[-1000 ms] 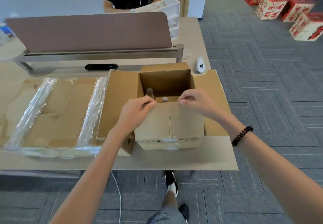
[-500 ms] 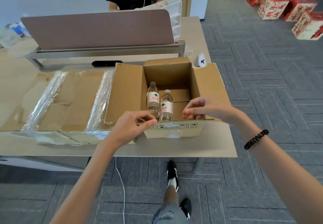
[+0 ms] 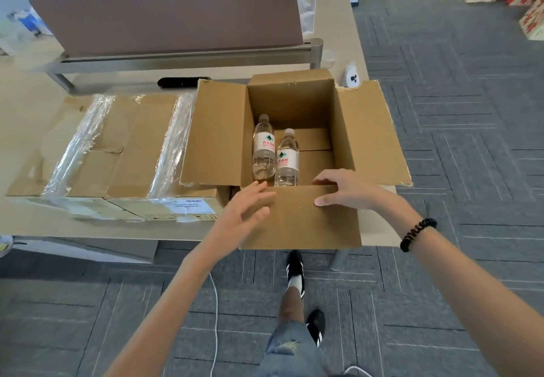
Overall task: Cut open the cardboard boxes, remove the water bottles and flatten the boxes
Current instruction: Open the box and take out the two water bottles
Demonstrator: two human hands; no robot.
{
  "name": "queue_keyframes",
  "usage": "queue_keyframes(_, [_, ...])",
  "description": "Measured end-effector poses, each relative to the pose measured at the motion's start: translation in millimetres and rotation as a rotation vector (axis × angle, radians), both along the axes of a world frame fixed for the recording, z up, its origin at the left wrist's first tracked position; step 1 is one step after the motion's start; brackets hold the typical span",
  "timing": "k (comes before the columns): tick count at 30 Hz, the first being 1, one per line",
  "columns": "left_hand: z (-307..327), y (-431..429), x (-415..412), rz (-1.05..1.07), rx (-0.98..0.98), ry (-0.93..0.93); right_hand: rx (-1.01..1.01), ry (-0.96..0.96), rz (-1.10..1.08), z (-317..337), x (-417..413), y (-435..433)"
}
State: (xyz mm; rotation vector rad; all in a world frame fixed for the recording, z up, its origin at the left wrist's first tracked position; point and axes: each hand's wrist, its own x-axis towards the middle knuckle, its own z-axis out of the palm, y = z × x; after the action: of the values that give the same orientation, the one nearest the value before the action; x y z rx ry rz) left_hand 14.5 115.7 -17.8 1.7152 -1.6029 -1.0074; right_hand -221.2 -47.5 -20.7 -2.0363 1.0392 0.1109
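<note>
The brown cardboard box (image 3: 294, 102) was sitting at the near right end of the pale wooden counter (image 3: 103, 229), already cut open, with all four flaps folded outward. Inside it, two clear plastic water bottles (image 3: 264, 147) with white-and-red labels stood upright, touching each other, tucked into the near left corner. The rest of the box floor looked bare.

Both hands were on the near flap (image 3: 306, 223), which hung out over the counter edge. The left hand (image 3: 244, 211) was at the flap's left side with its fingers spread and relaxed, gripping nothing; I honestly couldn't tell if it was touching the cardboard or just above it. The right hand (image 3: 344, 189) lay on the flap by the box rim, fingers straight, also holding nothing.

So I'd say the opening step was done for this box and bottle removal was up next. That calls for reaching down past the rim and wrapping a hand round each bottle's body or neck, lifting straight up so they clear the wall.

Just left of it lay a flattened cardboard box (image 3: 123, 147) striped with shiny clear tape. Farther back were a brown divider panel (image 3: 164, 14) and a small white gadget (image 3: 351, 74).
</note>
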Motion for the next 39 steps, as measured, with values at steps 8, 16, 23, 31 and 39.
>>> queue_keyframes(8, [-19,-45,-9,-0.097,-0.117,-0.529,-0.468,0.229,0.087,-1,6,19])
queue_keyframes(16, [-36,-55,-11,-0.001,-0.331,-0.662,-0.839,0.203,0.118,-20,7,34])
queue_keyframes(23, [-45,-56,-16,0.087,-0.393,-0.677,-0.949,0.168,0.127,-31,16,30])
queue_keyframes(31, [-62,-54,-27,0.206,-0.423,-0.724,-1.037,0.031,-0.02,-54,20,40])
queue_keyframes(39, [-55,-56,-10,0.052,-0.417,-0.688,-0.963,0.038,0.197,-37,4,21])
